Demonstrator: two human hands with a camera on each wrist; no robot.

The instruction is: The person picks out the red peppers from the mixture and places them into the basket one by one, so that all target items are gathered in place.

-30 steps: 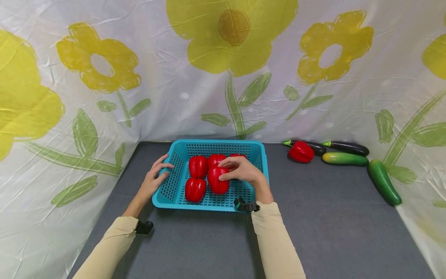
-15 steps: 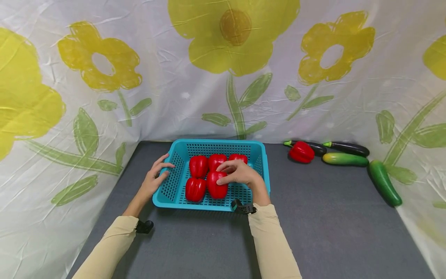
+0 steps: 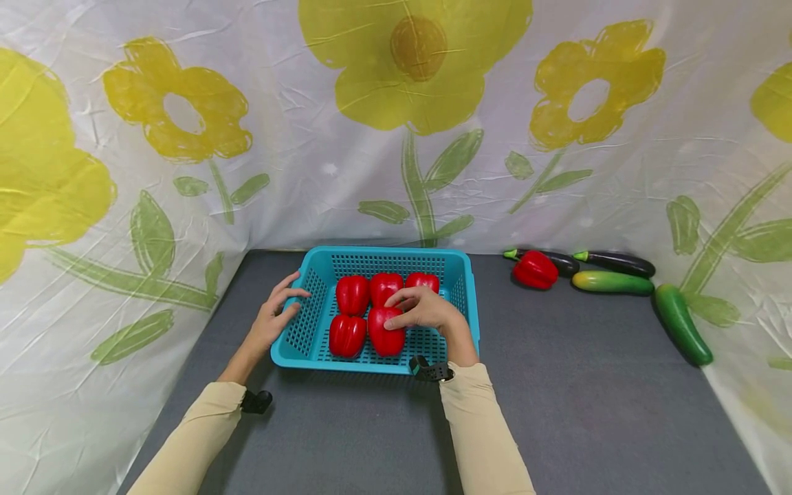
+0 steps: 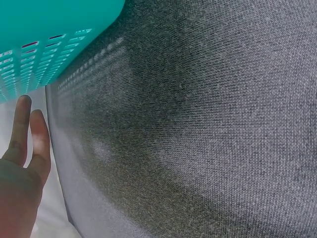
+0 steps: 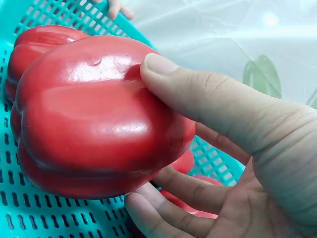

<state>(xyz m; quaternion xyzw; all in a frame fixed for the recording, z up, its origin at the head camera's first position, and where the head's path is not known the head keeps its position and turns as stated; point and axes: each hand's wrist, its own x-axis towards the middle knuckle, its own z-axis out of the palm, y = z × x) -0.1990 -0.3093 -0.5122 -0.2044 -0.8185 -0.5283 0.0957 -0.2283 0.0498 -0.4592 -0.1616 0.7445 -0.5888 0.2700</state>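
In the head view a blue perforated plastic basket (image 3: 346, 366) sits on the dark table with several red bell peppers inside. My right hand (image 3: 430, 309) pinches the front middle bell pepper (image 3: 385, 337) between thumb and fingers. Close up in the right wrist view, the thumb presses the top of this bell pepper (image 5: 99, 114) while other fingers curl beneath its far side. At the basket's left rim rests my left hand (image 3: 272, 320), fingers spread and fairly straight, some reaching over the edge. Two extended fingers (image 4: 20, 129) show beside the basket's outer wall in the left wrist view.
Right of the basket, another red bell pepper (image 3: 535, 269) lies against a dark eggplant (image 3: 564, 264). A second eggplant (image 3: 619, 262), a yellow-green cucumber-like vegetable (image 3: 612, 282) and a dark green one (image 3: 682, 323) lie along the right side. A flowered cloth (image 3: 297, 172) hangs behind.
My right hand has moved the bell pepper slightly toward the basket's front and down, beside the front left bell pepper. The left hand has stayed at the rim.
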